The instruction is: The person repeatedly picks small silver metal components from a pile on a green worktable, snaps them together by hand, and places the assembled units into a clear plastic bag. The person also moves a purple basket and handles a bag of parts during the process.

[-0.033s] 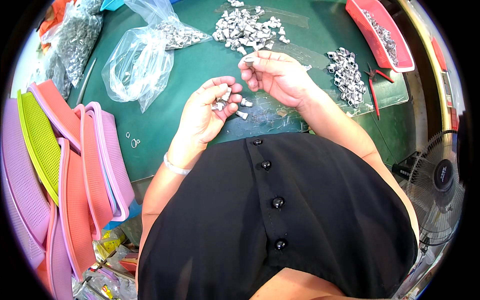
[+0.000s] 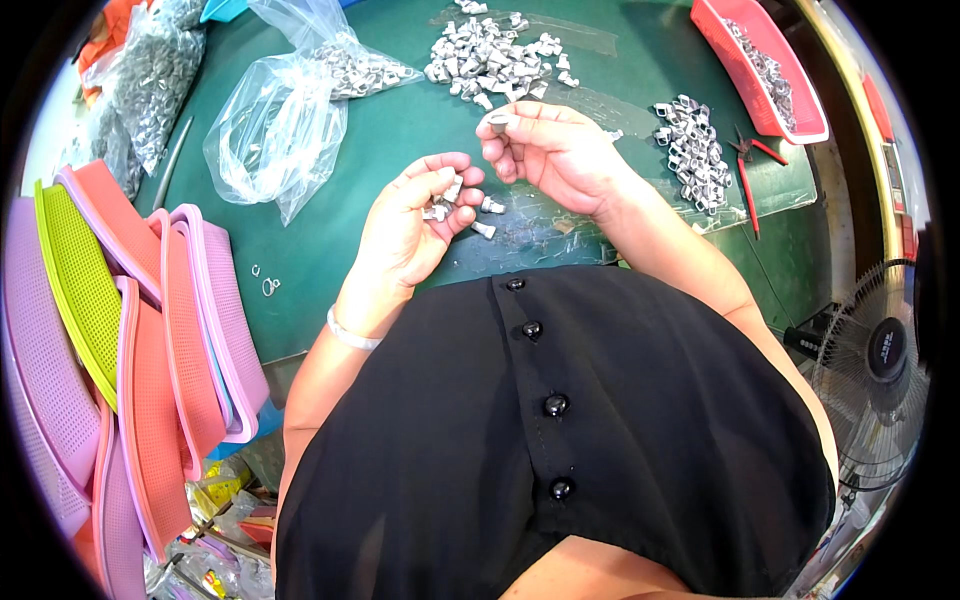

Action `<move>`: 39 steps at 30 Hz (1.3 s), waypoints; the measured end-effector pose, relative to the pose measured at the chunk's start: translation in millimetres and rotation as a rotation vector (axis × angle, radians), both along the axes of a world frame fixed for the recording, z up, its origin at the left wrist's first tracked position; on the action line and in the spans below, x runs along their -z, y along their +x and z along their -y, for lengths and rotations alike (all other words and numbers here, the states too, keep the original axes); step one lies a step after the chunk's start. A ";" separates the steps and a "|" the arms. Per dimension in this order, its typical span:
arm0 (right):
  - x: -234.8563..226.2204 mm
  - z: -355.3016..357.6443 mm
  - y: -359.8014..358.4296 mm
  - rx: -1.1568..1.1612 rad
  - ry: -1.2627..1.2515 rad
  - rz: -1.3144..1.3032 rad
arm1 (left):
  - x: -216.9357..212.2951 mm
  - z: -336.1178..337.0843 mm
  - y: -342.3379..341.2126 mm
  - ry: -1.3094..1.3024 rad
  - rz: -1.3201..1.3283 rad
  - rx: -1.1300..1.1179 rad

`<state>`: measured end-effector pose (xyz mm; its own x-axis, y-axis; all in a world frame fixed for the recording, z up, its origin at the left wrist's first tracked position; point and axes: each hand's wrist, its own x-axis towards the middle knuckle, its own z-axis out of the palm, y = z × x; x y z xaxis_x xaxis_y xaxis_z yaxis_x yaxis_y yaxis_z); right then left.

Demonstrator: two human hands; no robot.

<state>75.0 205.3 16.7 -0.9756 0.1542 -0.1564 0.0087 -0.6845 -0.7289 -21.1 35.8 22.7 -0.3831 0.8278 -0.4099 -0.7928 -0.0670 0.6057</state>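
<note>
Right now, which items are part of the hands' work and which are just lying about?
In use:
- left hand cupping small metal pieces
- right hand pinching one piece
- loose pile
- sorted heap

Lying about:
- clear plastic bags
- stacked baskets
- red pliers
- red tray
- fan

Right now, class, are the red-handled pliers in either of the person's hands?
No, the pliers lie on the green table, right of the right hand.
</note>
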 end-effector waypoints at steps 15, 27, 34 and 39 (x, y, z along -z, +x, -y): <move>-3.8 9.5 1.5 0.082 0.523 0.025 | -4.8 -3.6 2.9 0.011 -0.034 -0.011; -11.4 18.3 5.0 0.110 0.903 -0.077 | -6.3 -7.1 2.9 -0.026 -0.014 0.022; -9.0 18.1 3.2 0.091 0.856 -0.071 | -1.2 -6.8 0.8 -0.033 0.104 0.035; -6.4 18.9 3.3 0.086 0.814 -0.057 | -2.1 -6.9 0.8 -0.024 0.125 0.054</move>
